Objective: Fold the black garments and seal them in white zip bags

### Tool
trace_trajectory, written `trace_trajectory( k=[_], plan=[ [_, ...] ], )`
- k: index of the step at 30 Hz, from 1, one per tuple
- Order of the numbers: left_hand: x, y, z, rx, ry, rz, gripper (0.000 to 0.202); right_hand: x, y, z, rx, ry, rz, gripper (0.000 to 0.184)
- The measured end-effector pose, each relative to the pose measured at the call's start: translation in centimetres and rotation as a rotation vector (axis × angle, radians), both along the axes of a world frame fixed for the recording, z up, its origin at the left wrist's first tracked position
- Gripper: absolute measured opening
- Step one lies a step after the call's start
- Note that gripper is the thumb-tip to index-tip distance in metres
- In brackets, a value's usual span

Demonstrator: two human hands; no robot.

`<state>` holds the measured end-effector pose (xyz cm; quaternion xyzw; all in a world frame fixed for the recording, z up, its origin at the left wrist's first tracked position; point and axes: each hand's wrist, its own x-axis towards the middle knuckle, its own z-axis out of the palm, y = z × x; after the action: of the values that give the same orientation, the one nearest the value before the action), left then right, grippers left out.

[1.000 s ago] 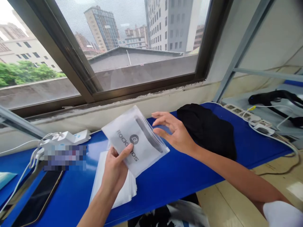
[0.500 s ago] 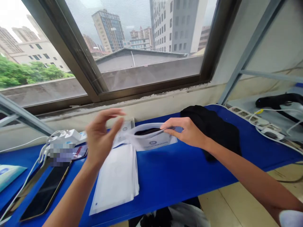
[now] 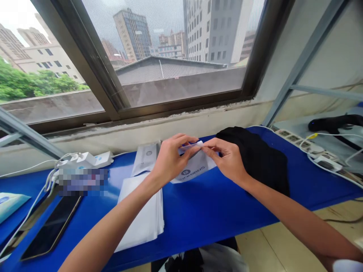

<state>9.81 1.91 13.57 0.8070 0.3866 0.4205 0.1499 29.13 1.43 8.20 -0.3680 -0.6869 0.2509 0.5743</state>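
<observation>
The left hand (image 3: 176, 159) and right hand (image 3: 228, 161) are both closed in a pinch on the top edge of a white pouch (image 3: 193, 165), their fingertips almost meeting there. The printed body of the pouch hangs below the grip, over the blue table (image 3: 204, 206). A black cloth (image 3: 255, 158) lies just beside the right hand, and a stack of white pouches (image 3: 143, 215) lies under the left wrist.
</observation>
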Motion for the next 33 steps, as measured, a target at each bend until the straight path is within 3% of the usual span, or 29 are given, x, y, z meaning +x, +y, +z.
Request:
trace_trajectory(
  k=[4,7,12,15,17,19,23,25,29,31,33],
  plan=[
    [0.8,0.0,0.6,0.135,-0.023,-0.025,0.013,-0.9,-0.4,0.8,0.081,-0.057,-0.037,0.021],
    [0.0,-0.4,0.5,0.187,0.045,0.008,0.015,-1.2,-0.3,0.9,0.108,0.000,-0.106,0.024],
    [-4.3,-1.2,-0.9,0.199,0.151,0.133,0.015,0.6,1.3,1.7,0.350,0.115,-0.408,0.026],
    [-7.0,-1.5,-1.7,0.120,0.178,0.217,0.018,1.7,2.9,2.0,0.521,-0.037,-0.555,0.030],
    [-8.2,-1.5,-2.0,-0.020,0.195,0.225,0.019,1.7,4.0,1.9,0.564,-0.162,-0.527,0.029],
    [-9.1,-1.5,-2.4,-0.196,0.166,0.164,0.017,0.9,5.0,1.8,0.535,-0.208,-0.403,0.027],
    [-9.6,-2.2,-3.8,-0.500,-0.066,0.045,0.047,-2.0,6.6,1.9,0.315,-0.171,-0.095,0.027],
    [-9.6,-3.1,-5.0,-0.629,-0.217,0.067,0.040,-3.7,7.1,2.0,0.226,-0.170,-0.006,0.029],
    [-10.9,-4.0,-7.1,-0.737,-0.491,0.234,0.039,-6.2,8.1,1.7,0.106,-0.251,-0.036,0.024],
    [-13.0,-3.4,-6.9,-0.718,-0.562,0.301,0.042,-6.8,8.6,1.3,0.059,-0.251,-0.075,0.027],
    [-15.9,-2.2,-5.5,-0.699,-0.563,0.321,0.045,-7.1,8.9,1.0,0.015,-0.220,-0.079,0.028]
  ],
)
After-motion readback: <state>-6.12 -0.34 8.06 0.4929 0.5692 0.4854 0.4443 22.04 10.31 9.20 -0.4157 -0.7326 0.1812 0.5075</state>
